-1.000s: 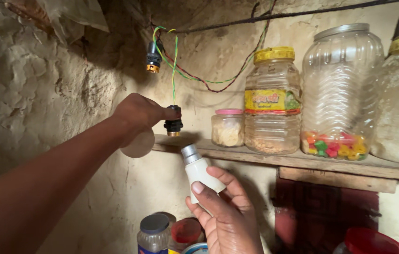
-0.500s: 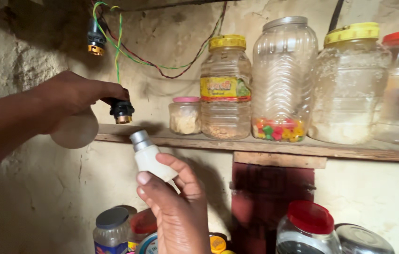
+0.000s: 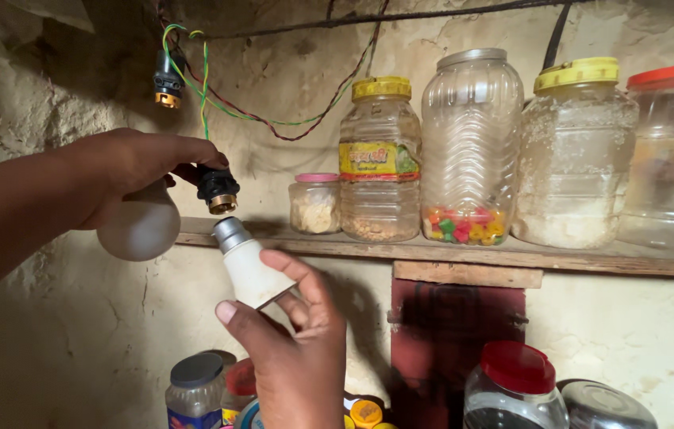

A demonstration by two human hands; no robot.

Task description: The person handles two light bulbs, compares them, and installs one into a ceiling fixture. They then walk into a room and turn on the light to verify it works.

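Bulb (image 3: pixel 248 266) raised closer to socket (image 3: pixel 218 191) | right hand (image 3: pixel 293 357) gripping bulb | left hand (image 3: pixel 134 171) holding socket, old bulb (image 3: pixel 140 229) | cap near socket mouth, not inserted.

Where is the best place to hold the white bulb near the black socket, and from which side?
Probably grip the white bulb around its wide lower body, from below, as the right hand does. Its metal cap points up toward the black socket in the left hand, so that end must remain free.

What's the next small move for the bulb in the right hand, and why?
Probably lift the white bulb a little, up and left, into the black socket. Its metal cap points at the socket's brass mouth, just below it, not yet touching, while the left hand steadies the socket.
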